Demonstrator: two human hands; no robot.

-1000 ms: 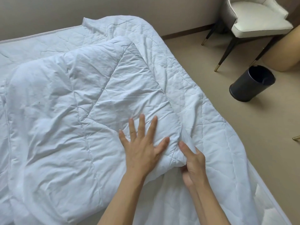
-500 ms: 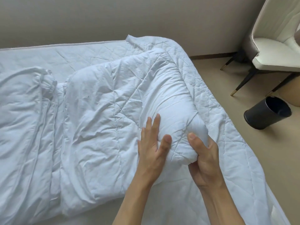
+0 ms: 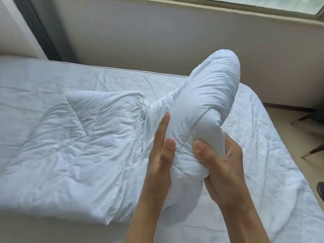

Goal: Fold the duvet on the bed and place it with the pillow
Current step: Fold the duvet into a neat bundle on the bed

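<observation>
The white duvet (image 3: 73, 141) lies partly folded across the left and middle of the bed. Its right end is lifted into a thick rounded fold (image 3: 208, 95) rising above the mattress. My right hand (image 3: 220, 162) grips the near edge of that lifted fold, thumb on top and fingers curled underneath. My left hand (image 3: 161, 155) lies flat against the fold's left side with straight fingers and the thumb pressing the cloth. No pillow is in view.
The bed (image 3: 273, 155) has a quilted white cover, bare at the right. A beige wall and a window sill (image 3: 228, 7) run behind it. Chair legs (image 3: 313, 151) and a dark object (image 3: 320, 190) stand on the floor at the right edge.
Both hands have raised the duvet's right end off the bed and moved it left over the rest. The view has swung up and left, so the chair and bin left the frame.
</observation>
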